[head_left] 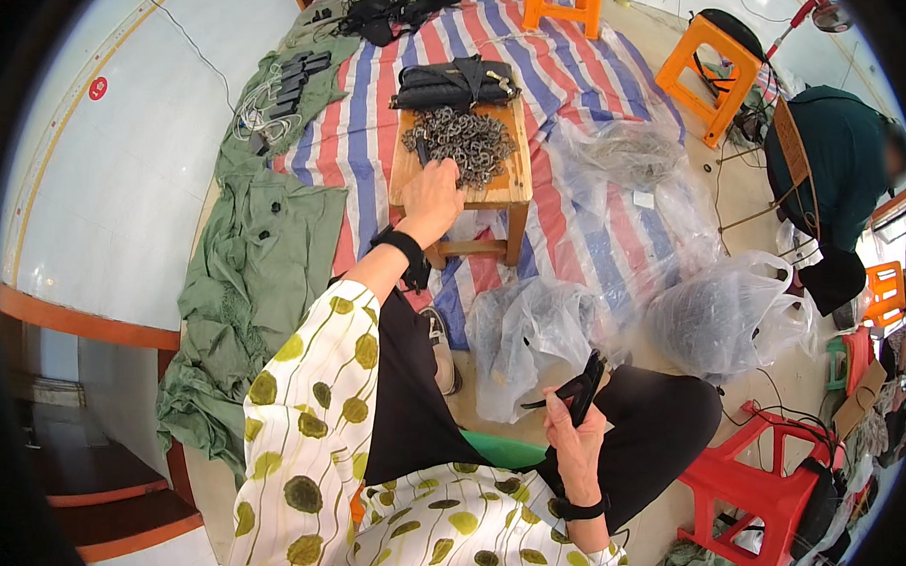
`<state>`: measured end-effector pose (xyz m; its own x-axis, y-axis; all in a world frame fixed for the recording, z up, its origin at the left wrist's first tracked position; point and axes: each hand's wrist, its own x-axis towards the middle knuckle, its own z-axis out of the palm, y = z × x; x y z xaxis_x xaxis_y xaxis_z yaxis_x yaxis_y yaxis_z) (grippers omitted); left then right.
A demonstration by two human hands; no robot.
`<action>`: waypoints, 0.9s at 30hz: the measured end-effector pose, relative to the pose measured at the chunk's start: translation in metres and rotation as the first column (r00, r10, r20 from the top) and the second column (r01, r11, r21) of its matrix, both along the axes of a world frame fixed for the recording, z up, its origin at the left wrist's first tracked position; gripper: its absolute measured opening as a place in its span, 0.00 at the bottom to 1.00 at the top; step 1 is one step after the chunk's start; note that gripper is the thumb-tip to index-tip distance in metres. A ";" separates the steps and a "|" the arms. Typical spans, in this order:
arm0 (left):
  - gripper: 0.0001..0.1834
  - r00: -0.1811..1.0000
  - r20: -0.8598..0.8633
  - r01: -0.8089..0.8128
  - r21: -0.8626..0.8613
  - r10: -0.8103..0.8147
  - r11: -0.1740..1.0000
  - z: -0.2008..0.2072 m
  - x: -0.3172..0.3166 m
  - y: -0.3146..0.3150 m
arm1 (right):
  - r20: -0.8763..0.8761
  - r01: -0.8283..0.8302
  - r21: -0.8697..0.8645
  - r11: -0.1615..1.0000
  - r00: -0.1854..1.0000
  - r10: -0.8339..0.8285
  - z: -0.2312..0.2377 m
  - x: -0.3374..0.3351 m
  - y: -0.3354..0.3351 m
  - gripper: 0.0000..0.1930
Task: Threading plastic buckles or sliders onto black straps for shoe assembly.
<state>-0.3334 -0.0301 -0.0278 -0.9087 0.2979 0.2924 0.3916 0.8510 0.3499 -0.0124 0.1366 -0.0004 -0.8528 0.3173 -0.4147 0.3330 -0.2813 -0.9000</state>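
Note:
My left hand (433,199) reaches to the near edge of a small wooden stool (410,193). Its fingers are bent together at a heap of small grey metal pieces (468,148); what they hold, if anything, is hidden. A short black object (422,150) sticks up just beyond these fingers. Over my right thigh, my right hand (576,443) is closed around a black hand tool (581,386), its exact kind unclear, pointing up and slightly right. A black quilted bag (451,83) lies behind the heap on the stool. Dark bands circle both wrists.
Striped sheeting (367,116) covers the floor under the stool. Filled clear plastic bags (724,313) lie to the right, near a red stool (755,487). Orange stools (710,74) stand farther back. Green cloth (263,260) lies left. Another person (838,160) bends over at far right.

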 end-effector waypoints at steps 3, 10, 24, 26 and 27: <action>0.11 1.000 -0.021 0.002 0.001 -0.002 1.000 -0.005 -0.005 0.002 | 0.016 -0.004 0.009 1.000 1.000 0.004 -0.002 -0.001 0.001 0.10; 0.08 0.994 0.028 -0.104 0.004 0.104 0.995 0.001 -0.010 0.012 | 0.023 -0.015 0.001 1.000 1.000 0.015 -0.003 0.000 0.000 0.10; 0.09 0.970 0.072 -0.242 0.381 0.232 0.892 0.012 -0.041 -0.019 | -0.006 -0.153 0.081 0.985 0.988 0.154 -0.006 0.001 -0.015 0.11; 0.06 0.930 0.362 -0.314 0.695 0.063 0.647 0.028 -0.034 -0.014 | -0.027 -0.122 0.059 0.991 0.992 0.124 -0.005 0.000 -0.014 0.10; 0.06 0.920 0.391 -0.307 0.760 -0.027 0.572 0.035 -0.028 -0.009 | -0.047 -0.089 0.041 0.995 0.995 0.091 -0.004 0.001 -0.012 0.10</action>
<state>-0.3614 -0.0387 0.0069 -0.9987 -0.0448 0.0224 0.0135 0.1897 0.9818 -0.0111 0.1244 -0.0042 -0.8978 0.2530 -0.3606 0.3107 -0.2167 -0.9255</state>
